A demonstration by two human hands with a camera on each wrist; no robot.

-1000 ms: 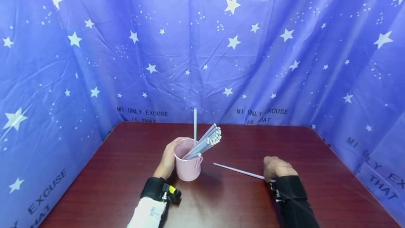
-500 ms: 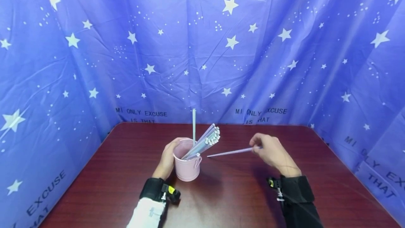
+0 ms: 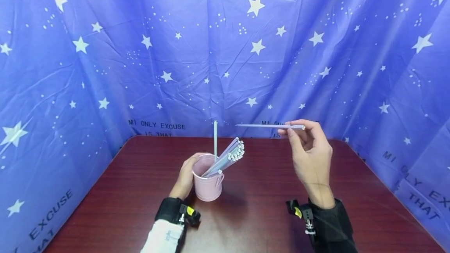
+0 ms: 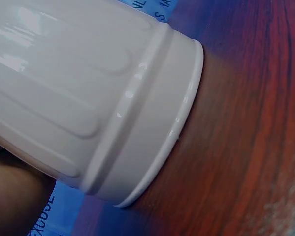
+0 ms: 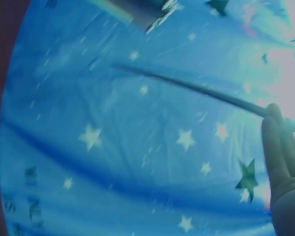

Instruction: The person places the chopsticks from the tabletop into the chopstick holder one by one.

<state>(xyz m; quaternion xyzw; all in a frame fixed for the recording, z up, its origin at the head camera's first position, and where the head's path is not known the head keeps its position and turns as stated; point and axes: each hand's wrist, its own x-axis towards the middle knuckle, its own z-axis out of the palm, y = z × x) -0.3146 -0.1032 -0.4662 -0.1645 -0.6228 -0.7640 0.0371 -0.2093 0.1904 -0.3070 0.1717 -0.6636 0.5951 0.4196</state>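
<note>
Left of the middle of the table stands a small pink bucket (image 3: 208, 189), upright, its side filling much of the left wrist view. My left hand (image 3: 185, 177) holds it round its left side, some fingers hidden behind it. A bundle of pale pencils (image 3: 232, 155) leans out of the bucket to the right; one pale green pencil (image 3: 216, 139) stands upright behind them. Raised above the table at the right, my right hand (image 3: 311, 151) pinches a lilac pencil (image 3: 263, 126) near its blunt end. It lies nearly level, the thin tip pointing left toward the bucket.
The dark red wooden table (image 3: 147, 221) reaches back to a blue star-patterned curtain (image 3: 197, 57), which also hangs at both sides. Black straps with small cameras are on both wrists.
My right hand has lifted the lilac pencil from low over the right of the table up to about the back edge's height in view. My left hand and the bucket stay put.
</note>
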